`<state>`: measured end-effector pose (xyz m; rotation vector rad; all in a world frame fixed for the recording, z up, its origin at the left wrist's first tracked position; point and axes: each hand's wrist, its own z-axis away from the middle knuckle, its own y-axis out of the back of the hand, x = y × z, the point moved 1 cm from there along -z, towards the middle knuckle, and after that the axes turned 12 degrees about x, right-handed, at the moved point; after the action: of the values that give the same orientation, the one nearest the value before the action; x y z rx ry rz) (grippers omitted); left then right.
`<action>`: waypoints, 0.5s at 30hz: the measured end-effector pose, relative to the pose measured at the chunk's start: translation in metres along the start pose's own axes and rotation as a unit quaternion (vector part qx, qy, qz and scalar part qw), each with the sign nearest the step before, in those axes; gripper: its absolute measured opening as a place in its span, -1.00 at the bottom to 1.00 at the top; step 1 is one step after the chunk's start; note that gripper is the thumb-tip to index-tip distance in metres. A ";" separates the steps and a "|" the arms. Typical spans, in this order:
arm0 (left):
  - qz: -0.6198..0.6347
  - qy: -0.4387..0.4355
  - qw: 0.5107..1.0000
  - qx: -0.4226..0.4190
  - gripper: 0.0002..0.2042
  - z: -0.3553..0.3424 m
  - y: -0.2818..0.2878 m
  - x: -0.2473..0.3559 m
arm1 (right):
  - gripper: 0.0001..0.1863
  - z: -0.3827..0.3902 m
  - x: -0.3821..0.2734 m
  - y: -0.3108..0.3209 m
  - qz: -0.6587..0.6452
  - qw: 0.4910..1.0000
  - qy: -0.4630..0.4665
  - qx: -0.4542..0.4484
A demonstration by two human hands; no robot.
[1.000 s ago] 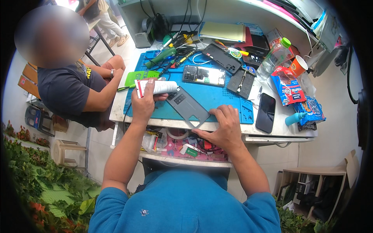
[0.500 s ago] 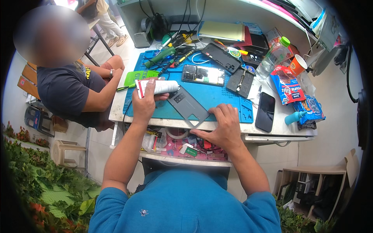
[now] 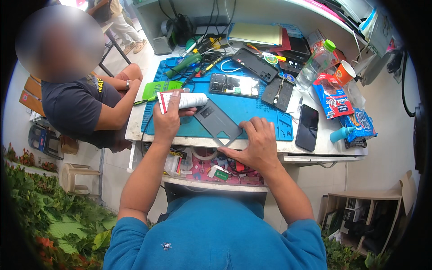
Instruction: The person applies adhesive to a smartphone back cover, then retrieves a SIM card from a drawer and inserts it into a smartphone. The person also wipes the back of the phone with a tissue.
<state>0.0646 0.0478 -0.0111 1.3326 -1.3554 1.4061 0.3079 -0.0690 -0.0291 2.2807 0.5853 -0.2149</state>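
So the left hand (image 3: pixel 170 114) has its grip wrapped round a white tube (image 3: pixel 191 100), tip right by the top edge of a gray phone back panel (image 3: pixel 220 120), though I can't tell if they're touching. That panel's lying slantwise on the blue mat (image 3: pixel 182 130) on the worktop (image 3: pixel 330 150), near end pinched between the right hand's (image 3: pixel 255 143) thumb and fingers, with an opened phone (image 3: pixel 234 85) just beyond it.
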 end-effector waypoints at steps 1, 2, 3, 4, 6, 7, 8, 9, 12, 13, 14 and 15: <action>-0.001 -0.001 1.000 -0.002 -0.61 0.000 0.000 0.000 | -0.25 0.000 0.000 0.000 -0.001 1.000 0.001 0.000; -0.002 -0.002 1.000 -0.003 -0.61 0.000 0.000 -0.001 | -0.25 0.000 0.000 0.000 -0.002 1.000 0.002 0.001; -0.002 -0.005 1.000 -0.005 -0.61 0.000 0.000 -0.001 | -0.25 0.000 0.000 0.000 -0.003 1.000 0.003 0.003; -0.001 -0.005 1.000 -0.008 -0.61 0.001 0.000 -0.001 | -0.25 0.000 0.000 0.000 -0.003 1.000 0.003 0.003; 0.001 -0.006 1.000 -0.013 -0.60 0.001 0.000 -0.001 | -0.25 0.000 0.000 0.001 -0.002 1.000 0.002 0.004; 0.000 -0.005 1.000 -0.014 -0.60 0.001 0.000 -0.001 | -0.25 0.000 0.000 0.001 -0.001 1.000 0.002 0.002; -0.001 -0.004 1.000 -0.015 -0.60 0.001 0.000 -0.002 | -0.25 0.000 0.000 0.001 0.000 1.000 0.002 0.001; -0.003 -0.003 1.000 -0.016 -0.60 0.001 0.001 -0.002 | -0.25 0.000 0.000 0.001 0.001 1.000 0.002 0.000; -0.013 -0.007 1.000 -0.014 -0.59 0.003 0.000 0.001 | -0.26 0.000 0.000 0.001 -0.001 1.000 0.001 -0.002; -0.012 -0.007 1.000 -0.017 -0.59 0.003 0.000 0.001 | -0.26 0.000 0.000 0.001 -0.001 1.000 0.003 0.000; -0.012 -0.007 1.000 -0.021 -0.58 0.003 0.000 0.001 | -0.26 0.000 0.000 0.001 -0.001 1.000 0.004 0.001; -0.011 -0.007 1.000 -0.025 -0.58 0.003 0.000 0.000 | -0.26 0.000 0.000 0.001 -0.001 1.000 0.005 0.003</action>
<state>0.0650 0.0452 -0.0111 1.3226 -1.3727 1.3417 0.3084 -0.0695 -0.0286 2.2892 0.5933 -0.2060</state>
